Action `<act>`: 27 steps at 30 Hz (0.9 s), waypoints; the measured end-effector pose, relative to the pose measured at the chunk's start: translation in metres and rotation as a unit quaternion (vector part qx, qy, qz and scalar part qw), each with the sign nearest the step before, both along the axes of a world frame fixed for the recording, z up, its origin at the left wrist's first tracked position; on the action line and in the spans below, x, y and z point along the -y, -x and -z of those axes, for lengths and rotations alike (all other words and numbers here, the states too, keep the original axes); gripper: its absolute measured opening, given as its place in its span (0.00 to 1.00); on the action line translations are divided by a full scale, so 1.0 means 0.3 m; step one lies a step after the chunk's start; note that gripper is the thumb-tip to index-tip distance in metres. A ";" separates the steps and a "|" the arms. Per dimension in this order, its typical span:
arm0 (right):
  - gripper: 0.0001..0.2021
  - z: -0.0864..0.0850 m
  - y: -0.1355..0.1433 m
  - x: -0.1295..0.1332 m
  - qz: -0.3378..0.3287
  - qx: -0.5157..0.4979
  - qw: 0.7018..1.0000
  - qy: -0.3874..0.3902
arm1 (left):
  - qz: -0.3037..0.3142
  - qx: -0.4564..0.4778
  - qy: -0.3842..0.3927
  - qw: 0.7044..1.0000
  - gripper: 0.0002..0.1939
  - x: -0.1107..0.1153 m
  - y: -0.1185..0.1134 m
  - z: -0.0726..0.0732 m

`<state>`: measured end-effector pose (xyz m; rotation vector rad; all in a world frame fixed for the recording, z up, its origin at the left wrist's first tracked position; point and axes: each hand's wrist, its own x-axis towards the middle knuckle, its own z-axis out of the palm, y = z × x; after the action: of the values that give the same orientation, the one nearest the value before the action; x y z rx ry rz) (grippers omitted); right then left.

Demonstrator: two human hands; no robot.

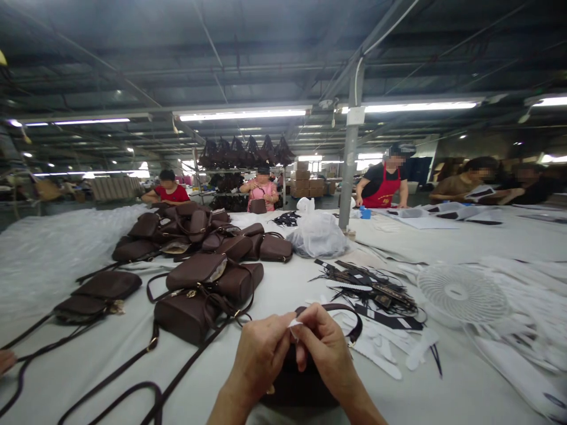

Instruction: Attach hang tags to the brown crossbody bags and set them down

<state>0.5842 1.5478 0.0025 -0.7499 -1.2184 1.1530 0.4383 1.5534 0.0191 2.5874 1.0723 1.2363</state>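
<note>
A dark brown handbag (299, 381) stands upright right in front of me, its curved handle (357, 324) looping out to the right. Above the bag, my left hand (261, 348) and my right hand (323, 342) meet with fingers closed. Between their fingertips shows a small white piece (294, 324), like paper or wrapping. Both hands pinch at it, close to the handle's near end. My fingers hide most of the handle there and the top of the bag.
Brown handbags (190, 319) with long straps pile up to the left, beside clear plastic wrap (57, 254). Black tags (376, 289), white strips (376, 354) and a white fan (463, 292) lie right. A pole (349, 159) rises mid-table; several people work beyond. Another person's hand (6, 360) shows far left.
</note>
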 end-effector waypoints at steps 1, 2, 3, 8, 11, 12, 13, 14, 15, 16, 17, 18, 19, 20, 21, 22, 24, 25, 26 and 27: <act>0.18 0.000 -0.001 0.003 -0.004 0.002 1.000 0.001 | 0.011 0.004 0.009 1.000 0.16 0.000 0.003 -0.005; 0.18 0.000 -0.003 0.005 -0.013 0.004 1.000 0.003 | 0.018 0.014 0.022 1.000 0.16 0.000 0.005 -0.009; 0.17 -0.003 -0.005 0.005 -0.027 0.006 1.000 0.006 | 0.024 0.025 0.036 0.999 0.16 -0.002 0.006 -0.012; 0.18 -0.029 -0.015 -0.004 -0.060 -0.011 0.997 0.044 | 0.022 0.042 0.074 0.996 0.15 -0.010 -0.006 -0.006; 0.18 -0.038 -0.013 -0.008 -0.056 -0.025 0.996 0.063 | -0.001 0.054 0.071 0.996 0.16 -0.008 -0.017 0.007; 0.17 -0.038 -0.011 -0.009 -0.057 -0.030 0.995 0.071 | -0.001 0.058 0.073 0.996 0.16 -0.007 -0.018 0.011; 0.17 -0.038 -0.010 -0.009 -0.059 -0.036 0.994 0.080 | 0.004 0.061 0.077 0.995 0.16 -0.006 -0.018 0.015; 0.16 -0.038 -0.008 -0.009 -0.063 -0.043 0.993 0.090 | 0.011 0.063 0.081 0.995 0.15 -0.005 -0.017 0.017; 0.16 -0.038 -0.007 -0.008 -0.066 -0.050 0.992 0.097 | 0.017 0.063 0.085 0.994 0.15 -0.005 -0.015 0.019; 0.16 -0.038 -0.005 -0.007 -0.069 -0.057 0.991 0.102 | 0.022 0.062 0.089 0.994 0.15 -0.006 -0.013 0.021; 0.16 -0.038 -0.003 -0.005 -0.069 -0.062 0.990 0.103 | 0.023 0.064 0.092 0.993 0.15 -0.007 -0.012 0.022; 0.16 -0.038 0.000 -0.003 -0.067 -0.066 0.990 0.101 | 0.021 0.067 0.095 0.993 0.15 -0.007 -0.011 0.024; 0.16 -0.037 0.003 -0.001 -0.063 -0.067 0.991 0.098 | 0.017 0.072 0.096 0.993 0.15 -0.008 -0.011 0.025; 0.16 -0.036 0.006 0.002 -0.058 -0.067 0.992 0.095 | 0.012 0.079 0.097 0.992 0.16 -0.008 -0.013 0.026; 0.17 -0.034 0.010 0.005 -0.051 -0.065 0.992 0.092 | 0.006 0.088 0.096 0.992 0.16 -0.007 -0.015 0.027; 0.17 -0.032 0.014 0.008 -0.044 -0.063 0.993 0.089 | 0.001 0.096 0.093 0.991 0.16 -0.006 -0.017 0.028; 0.17 -0.026 0.020 0.012 -0.026 -0.061 0.994 0.084 | -0.006 0.109 0.088 0.990 0.16 -0.004 -0.024 0.031; 0.16 -0.024 0.023 0.013 -0.017 -0.062 0.995 0.083 | -0.008 0.114 0.086 0.990 0.16 -0.003 -0.027 0.032; 0.16 -0.022 0.026 0.013 -0.010 -0.061 0.995 0.082 | -0.010 0.118 0.085 0.989 0.16 -0.002 -0.030 0.032; 0.16 -0.021 0.027 0.013 -0.006 -0.060 0.995 0.082 | -0.010 0.119 0.085 0.989 0.16 -0.001 -0.032 0.032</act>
<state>0.5760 1.5438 0.0088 -0.7845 -1.0387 1.3009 0.4478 1.5538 0.0093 2.2431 1.1052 1.3534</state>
